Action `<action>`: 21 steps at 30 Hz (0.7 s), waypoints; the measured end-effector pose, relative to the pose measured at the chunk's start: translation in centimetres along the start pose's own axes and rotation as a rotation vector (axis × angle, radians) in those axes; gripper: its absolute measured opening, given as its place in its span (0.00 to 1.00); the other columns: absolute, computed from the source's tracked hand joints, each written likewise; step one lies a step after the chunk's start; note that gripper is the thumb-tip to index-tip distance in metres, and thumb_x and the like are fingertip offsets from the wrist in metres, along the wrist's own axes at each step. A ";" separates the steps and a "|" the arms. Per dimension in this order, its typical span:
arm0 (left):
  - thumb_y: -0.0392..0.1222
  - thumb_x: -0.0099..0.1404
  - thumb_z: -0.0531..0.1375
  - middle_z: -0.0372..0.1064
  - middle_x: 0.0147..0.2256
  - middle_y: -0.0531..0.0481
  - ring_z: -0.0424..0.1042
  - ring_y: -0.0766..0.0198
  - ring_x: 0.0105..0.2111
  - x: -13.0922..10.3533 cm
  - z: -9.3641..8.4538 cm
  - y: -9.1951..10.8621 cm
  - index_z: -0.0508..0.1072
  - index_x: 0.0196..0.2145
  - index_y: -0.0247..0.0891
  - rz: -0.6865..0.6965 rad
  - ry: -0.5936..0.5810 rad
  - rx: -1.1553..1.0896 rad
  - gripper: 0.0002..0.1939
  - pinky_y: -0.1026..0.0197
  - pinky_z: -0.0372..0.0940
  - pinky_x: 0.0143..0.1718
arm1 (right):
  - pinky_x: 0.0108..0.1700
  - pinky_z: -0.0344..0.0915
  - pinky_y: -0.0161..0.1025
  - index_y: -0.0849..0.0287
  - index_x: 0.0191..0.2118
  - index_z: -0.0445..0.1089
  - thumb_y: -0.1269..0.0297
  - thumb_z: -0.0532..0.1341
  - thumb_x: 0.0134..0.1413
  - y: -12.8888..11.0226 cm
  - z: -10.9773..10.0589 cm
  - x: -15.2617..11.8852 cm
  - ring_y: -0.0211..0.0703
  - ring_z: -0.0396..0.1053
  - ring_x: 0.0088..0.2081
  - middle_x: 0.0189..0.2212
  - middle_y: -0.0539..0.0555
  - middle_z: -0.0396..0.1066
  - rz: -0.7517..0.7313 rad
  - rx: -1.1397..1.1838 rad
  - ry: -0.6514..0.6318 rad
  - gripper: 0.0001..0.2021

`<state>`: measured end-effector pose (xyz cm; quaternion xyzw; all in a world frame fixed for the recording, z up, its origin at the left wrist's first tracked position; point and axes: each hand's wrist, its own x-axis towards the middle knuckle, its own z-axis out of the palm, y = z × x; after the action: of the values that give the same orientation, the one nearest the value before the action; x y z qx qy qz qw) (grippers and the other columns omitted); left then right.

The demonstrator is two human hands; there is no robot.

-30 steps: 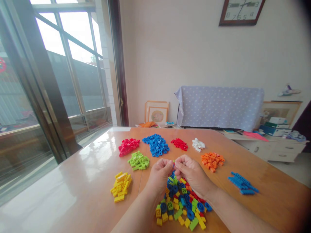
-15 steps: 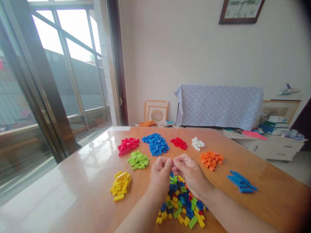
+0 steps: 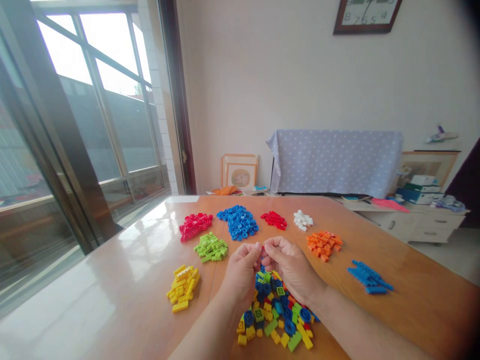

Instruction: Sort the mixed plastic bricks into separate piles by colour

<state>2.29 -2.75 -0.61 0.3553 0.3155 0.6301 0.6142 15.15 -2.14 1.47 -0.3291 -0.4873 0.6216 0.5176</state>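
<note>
My left hand (image 3: 240, 265) and my right hand (image 3: 288, 262) meet fingertip to fingertip above a mixed pile of building bricks (image 3: 270, 327). Between the pinched thumbs and fingers a bit of a small red brick (image 3: 263, 247) shows; most of it is covered. Both hands are closed. Beneath them the pile mixes yellow, lime green, blue and a few red and orange pieces, some of them round; the wrists hide part of it.
Single-colour piles ring the hands on the wooden table (image 3: 123, 295): yellow (image 3: 183, 289), lime green (image 3: 210, 247), crimson (image 3: 195, 226), blue round pieces (image 3: 240, 222), red (image 3: 274, 220), white (image 3: 302, 220), orange (image 3: 324, 245) and long blue bricks (image 3: 370, 278). A cloth-covered object (image 3: 335, 162) stands behind.
The view has shifted slightly, so everything sits a little further left. Both hands stay together at the red brick, and slightly more of it shows now.
</note>
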 end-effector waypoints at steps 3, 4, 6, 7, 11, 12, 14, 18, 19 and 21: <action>0.53 0.58 0.67 0.64 0.24 0.52 0.61 0.71 0.25 0.1 -0.2 -0.1 0.68 0.26 0.34 -0.030 0.002 -0.074 0.19 0.66 0.57 0.29 | 0.37 0.68 0.35 0.59 0.39 0.70 0.55 0.66 0.54 -0.2 -0.1 -0.1 0.38 0.72 0.33 0.33 0.52 0.75 0.022 0.013 -0.041 0.13; 0.52 0.58 0.67 0.64 0.24 0.52 0.61 0.72 0.24 0.2 -0.2 -0.1 0.68 0.27 0.34 -0.036 0.006 -0.088 0.19 0.66 0.57 0.29 | 0.38 0.69 0.36 0.59 0.40 0.70 0.56 0.66 0.54 -0.2 -0.2 -0.1 0.38 0.73 0.33 0.33 0.53 0.75 0.023 0.006 -0.051 0.13; 0.52 0.58 0.68 0.64 0.24 0.53 0.61 0.72 0.24 0.2 -0.3 0.0 0.69 0.27 0.34 -0.046 0.007 -0.101 0.18 0.66 0.57 0.29 | 0.38 0.69 0.37 0.58 0.41 0.70 0.57 0.66 0.54 -0.1 -0.3 -0.1 0.38 0.73 0.33 0.33 0.52 0.75 0.008 -0.041 -0.055 0.12; 0.52 0.58 0.68 0.64 0.24 0.53 0.60 0.72 0.24 0.2 -0.3 0.0 0.69 0.27 0.34 -0.047 0.006 -0.101 0.19 0.66 0.57 0.28 | 0.37 0.70 0.37 0.58 0.41 0.70 0.57 0.66 0.55 -0.1 -0.3 0.0 0.38 0.73 0.33 0.33 0.52 0.75 -0.007 -0.079 -0.048 0.12; 0.52 0.56 0.69 0.60 0.21 0.56 0.57 0.74 0.21 0.0 -0.3 0.2 0.67 0.24 0.34 -0.028 0.031 -0.073 0.20 0.67 0.54 0.26 | 0.34 0.69 0.37 0.58 0.40 0.70 0.53 0.64 0.55 0.0 -0.3 -0.1 0.39 0.72 0.29 0.27 0.51 0.74 -0.073 -0.244 -0.016 0.14; 0.52 0.55 0.69 0.59 0.21 0.56 0.56 0.74 0.21 0.0 -0.3 0.1 0.67 0.24 0.34 -0.020 0.036 -0.062 0.20 0.67 0.53 0.25 | 0.33 0.69 0.37 0.58 0.39 0.71 0.52 0.65 0.54 -0.1 -0.2 -0.1 0.39 0.71 0.28 0.27 0.51 0.74 -0.086 -0.270 -0.008 0.15; 0.53 0.56 0.69 0.59 0.21 0.56 0.57 0.73 0.21 0.0 -0.3 0.0 0.66 0.23 0.35 -0.003 0.035 -0.039 0.21 0.67 0.54 0.26 | 0.32 0.69 0.38 0.58 0.38 0.71 0.50 0.65 0.53 -0.1 -0.1 -0.1 0.40 0.71 0.27 0.26 0.51 0.74 -0.107 -0.306 0.007 0.16; 0.54 0.58 0.67 0.60 0.21 0.55 0.59 0.71 0.22 0.0 -0.1 -0.3 0.66 0.25 0.36 0.026 0.030 -0.019 0.20 0.65 0.55 0.26 | 0.32 0.70 0.40 0.57 0.37 0.70 0.50 0.63 0.54 0.1 0.0 -0.1 0.42 0.72 0.28 0.26 0.52 0.75 -0.153 -0.375 0.015 0.15; 0.55 0.58 0.67 0.61 0.22 0.55 0.60 0.71 0.22 -0.1 0.1 -0.4 0.66 0.26 0.36 0.031 0.026 -0.026 0.20 0.65 0.55 0.27 | 0.33 0.71 0.40 0.57 0.37 0.70 0.50 0.63 0.55 0.2 0.0 -0.1 0.43 0.73 0.28 0.27 0.53 0.75 -0.165 -0.390 0.012 0.14; 0.54 0.59 0.66 0.60 0.21 0.56 0.59 0.71 0.22 -0.3 0.4 -0.4 0.65 0.26 0.36 0.039 0.015 -0.056 0.20 0.65 0.55 0.26 | 0.33 0.71 0.41 0.57 0.37 0.69 0.51 0.62 0.57 0.5 0.1 0.0 0.44 0.73 0.29 0.29 0.54 0.76 -0.189 -0.407 0.013 0.13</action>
<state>2.86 -3.01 -0.75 0.3395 0.2954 0.6529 0.6092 14.91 -2.20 1.05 -0.3836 -0.6278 0.4573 0.4996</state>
